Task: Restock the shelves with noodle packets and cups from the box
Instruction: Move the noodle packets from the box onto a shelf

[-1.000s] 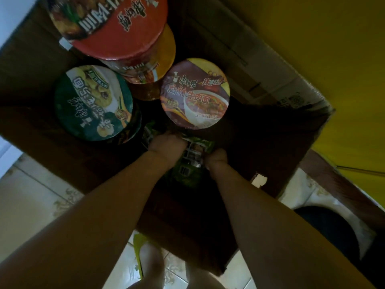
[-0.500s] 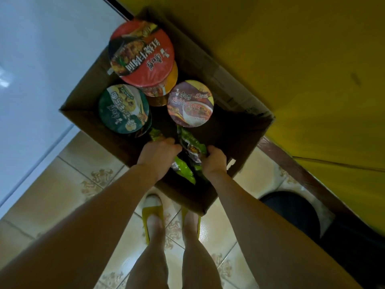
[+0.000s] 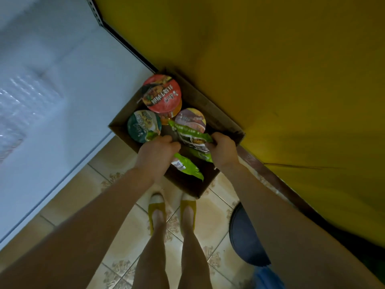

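**Both hands on green packets over the open box**

The cardboard box (image 3: 220, 126) sits on the tiled floor (image 3: 125, 232), its far edge against the yellow wall (image 3: 270, 59). The left hand (image 3: 155, 155) is closed around a bunch of green noodle packets (image 3: 187, 165), one of which hangs out below it towards the box's near corner. The right hand (image 3: 223, 149) pinches the end of another green packet (image 3: 191, 134), whose long axis runs from the right hand across to the left and away, over the box's middle. The packets lie just ahead of both hands, the right nearer the upper one.

At the box's far-left end stand noodle cups: a red-lidded cup (image 3: 161, 93), a green-lidded cup (image 3: 143, 125) and a purple-lidded cup (image 3: 191, 119). Their lids carry Chinese writing, too blurred to read.
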